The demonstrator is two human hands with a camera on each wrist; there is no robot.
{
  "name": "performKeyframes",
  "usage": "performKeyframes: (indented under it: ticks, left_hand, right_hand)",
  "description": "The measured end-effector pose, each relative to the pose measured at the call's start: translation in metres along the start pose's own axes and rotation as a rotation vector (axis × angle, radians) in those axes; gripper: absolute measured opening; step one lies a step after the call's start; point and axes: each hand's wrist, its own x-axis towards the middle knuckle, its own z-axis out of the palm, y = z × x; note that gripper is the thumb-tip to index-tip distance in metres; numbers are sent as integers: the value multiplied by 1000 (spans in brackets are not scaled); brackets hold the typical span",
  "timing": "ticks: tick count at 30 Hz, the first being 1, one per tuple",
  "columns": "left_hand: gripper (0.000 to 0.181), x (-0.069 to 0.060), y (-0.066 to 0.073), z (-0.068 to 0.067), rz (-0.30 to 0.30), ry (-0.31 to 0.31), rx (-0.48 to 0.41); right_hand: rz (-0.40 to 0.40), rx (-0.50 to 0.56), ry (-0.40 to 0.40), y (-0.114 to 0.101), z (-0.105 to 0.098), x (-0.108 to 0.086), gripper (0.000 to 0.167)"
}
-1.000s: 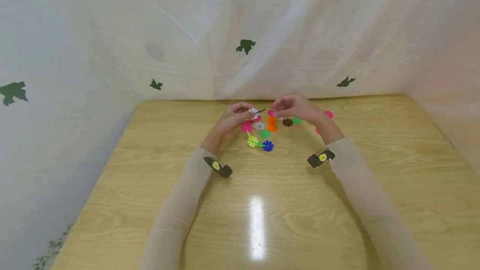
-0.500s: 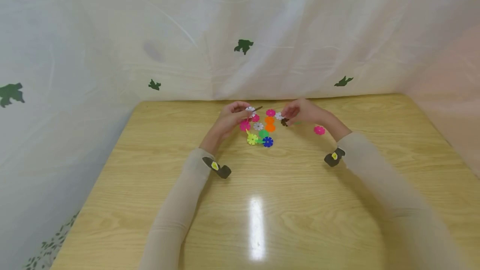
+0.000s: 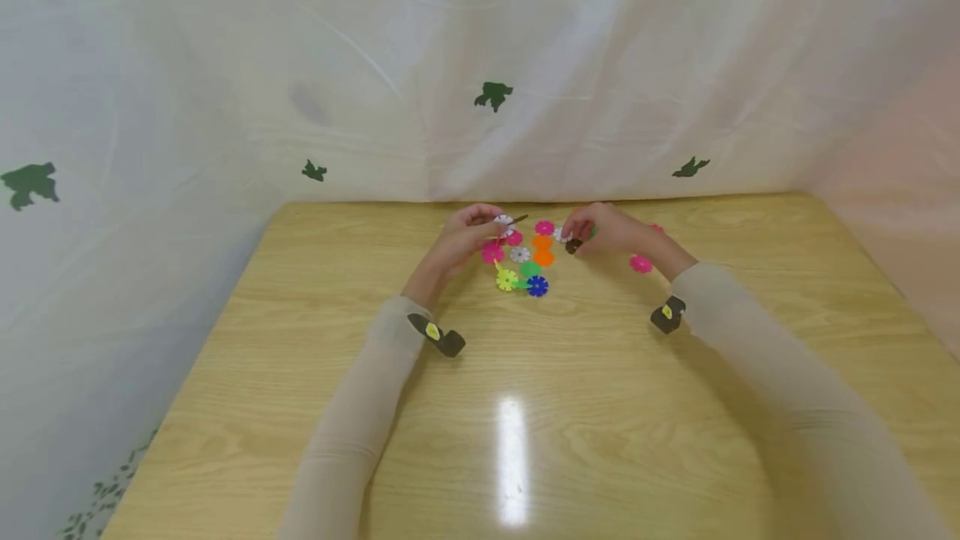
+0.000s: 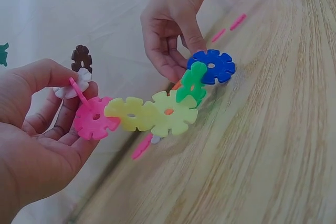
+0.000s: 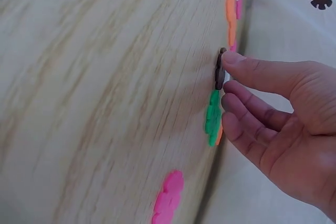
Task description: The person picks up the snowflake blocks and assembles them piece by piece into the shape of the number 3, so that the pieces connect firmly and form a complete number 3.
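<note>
A chain of flower-shaped linking discs (image 4: pixel 169 113), notched at the rim, hangs from my left hand (image 4: pixel 47 129). Its thumb and fingers pinch the white and pink end, where a brown disc (image 4: pixel 82 57) sticks up. From there the chain runs through pink, yellow and green to a blue disc (image 4: pixel 212 66). My right hand (image 3: pixel 606 227) is low over the table's far part. Its thumb tip touches a loose brown disc (image 5: pixel 220 69) lying flat, with relaxed, bent fingertips close beside it. A green disc (image 5: pixel 212 119) lies next to that, partly hidden in the head view by the right hand.
Loose orange discs (image 3: pixel 542 250), a white disc (image 3: pixel 520 254) and a pink disc (image 3: pixel 544 227) lie between the hands. Another pink disc (image 3: pixel 641 263) is under the right wrist. A pale curtain (image 3: pixel 360 107) hangs behind the wooden table (image 3: pixel 600 407).
My right hand has moved right and down from near the chain's end to the loose brown disc. My left hand keeps holding the chain, nearly still.
</note>
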Motion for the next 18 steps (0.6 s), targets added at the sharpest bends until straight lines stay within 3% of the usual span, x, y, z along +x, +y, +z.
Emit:
performKeyframes:
  ticks: [18]
  left_hand:
    - [15,0,-1,1,-9,12,2]
  right_hand:
    - [-34,39,-39,6,5,3,26]
